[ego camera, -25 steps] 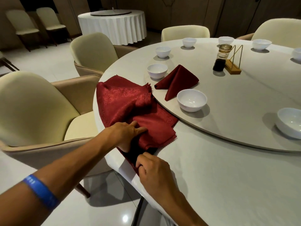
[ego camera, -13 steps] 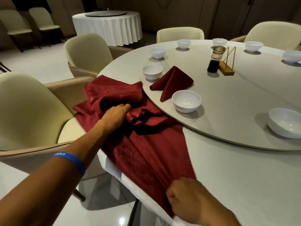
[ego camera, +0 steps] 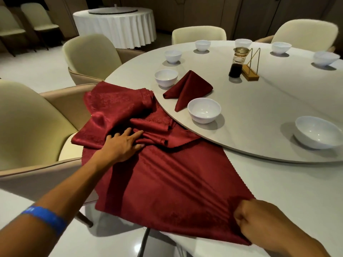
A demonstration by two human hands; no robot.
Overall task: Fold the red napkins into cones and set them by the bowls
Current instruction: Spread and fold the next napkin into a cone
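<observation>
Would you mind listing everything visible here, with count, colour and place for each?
Spread napkin: one, red, flat at the near table edge.
Napkin pile: count unclear, red, bunched behind the spread one.
Cone napkin: one, red, on the turntable between two bowls.
Bowls: eight, white, round the turntable rim.
Turntable: one, pale grey, on the table.
Sauce bottle: one, glass with dark liquid, mid-turntable.
Card stand: one, wood and gold wire, beside the bottle.
Chairs: six, cream.
Far table: one, white cloth.
Wristband: one, blue, left forearm.
Left hand: presses flat on the pile.
Right hand: pinches the spread napkin's near corner.
</observation>
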